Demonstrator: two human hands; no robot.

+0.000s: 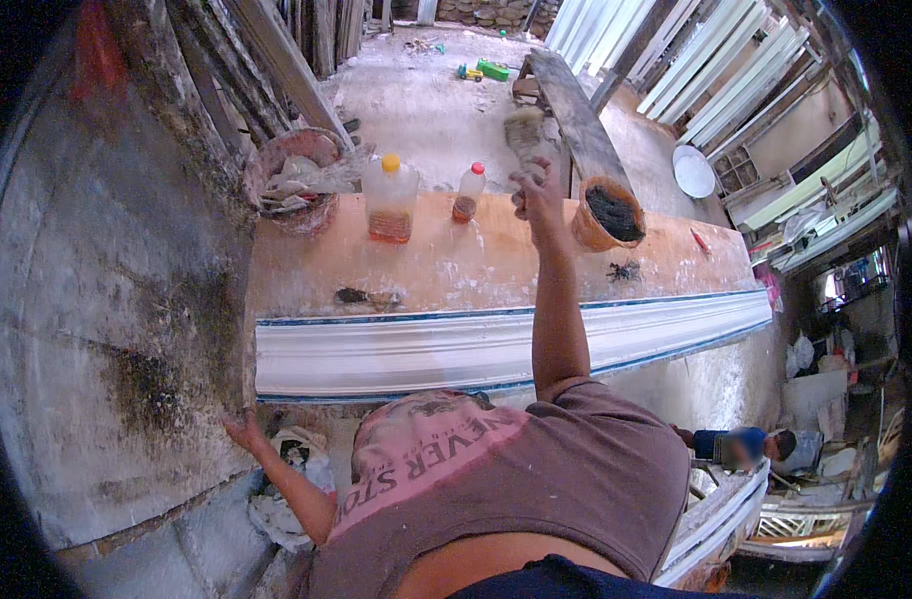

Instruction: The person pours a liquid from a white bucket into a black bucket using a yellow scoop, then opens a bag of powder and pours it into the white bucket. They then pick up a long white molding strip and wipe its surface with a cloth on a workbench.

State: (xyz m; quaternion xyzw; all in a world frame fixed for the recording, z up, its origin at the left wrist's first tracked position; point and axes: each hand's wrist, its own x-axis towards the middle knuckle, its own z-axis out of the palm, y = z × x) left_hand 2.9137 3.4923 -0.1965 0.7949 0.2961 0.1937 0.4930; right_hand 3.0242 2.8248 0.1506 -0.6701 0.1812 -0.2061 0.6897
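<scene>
My right hand (539, 192) is raised over the far part of the bench with its fingers curled. Just beyond the fingers shows a blurred, tan fibrous tuft (524, 132); whether they grip it is unclear. To the right of this hand stands an orange tub (594, 228) with dark, lumpy contents. Low on the left, my left hand (244, 431) has its fingers apart beside the grey wall board and holds nothing. A long white ridged moulding (416, 359) with blue edges lies across the bench (476, 270) under my right forearm.
On the bench stand a yellow-capped jug (391, 205) and a red-capped bottle (468, 195), with a dark brush (366, 297) and small red object (700, 241) lying nearby. A pink basin (294, 165) holds white scraps. Another person (730, 446) in blue is at right.
</scene>
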